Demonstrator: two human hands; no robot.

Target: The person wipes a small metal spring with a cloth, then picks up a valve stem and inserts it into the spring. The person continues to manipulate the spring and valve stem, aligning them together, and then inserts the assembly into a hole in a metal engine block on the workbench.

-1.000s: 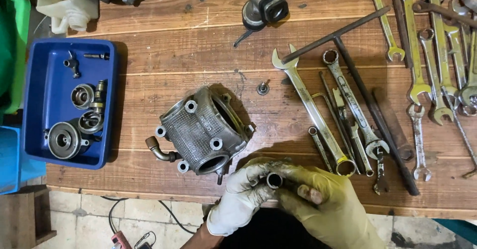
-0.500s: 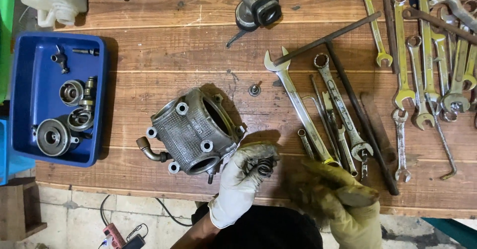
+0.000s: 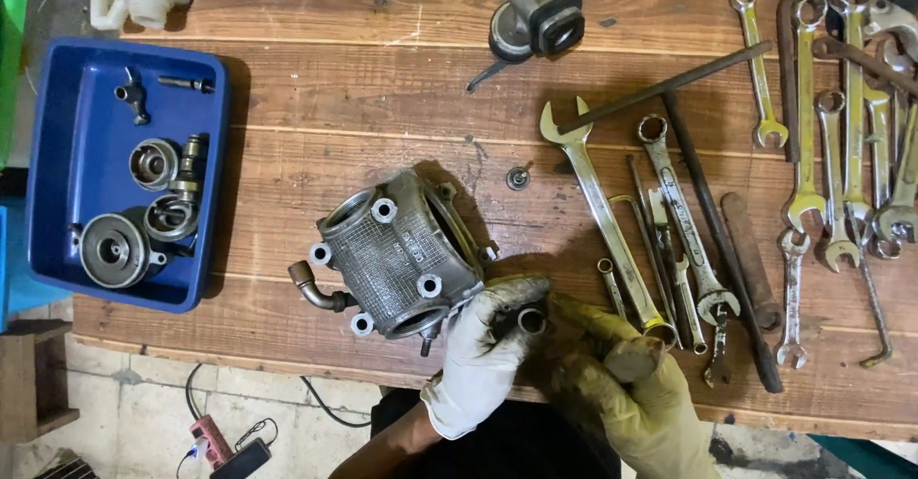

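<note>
Compared with half a second ago, the right hand point(image 3: 626, 393) in its grimy yellow-green glove has come back in beside the left hand point(image 3: 483, 359), and the two now meet over a small metal sleeve point(image 3: 531, 322) at the near edge of the table point(image 3: 316, 87); the left hand, in a dirty white glove, has its fingers curled and clamped round the short tubular piece, whose round open end faces up; whether the right fingers are closed on it cannot be told, though they press against it; the ribbed grey cast cylinder block point(image 3: 402, 254), with round bolt lugs and a bent pipe stub, lies just left of the hands on worn wooden planks; bright steel spanners point(image 3: 598, 216) lie to the right; a blue plastic tray point(image 3: 57, 163) of round machined parts sits far left.
</note>
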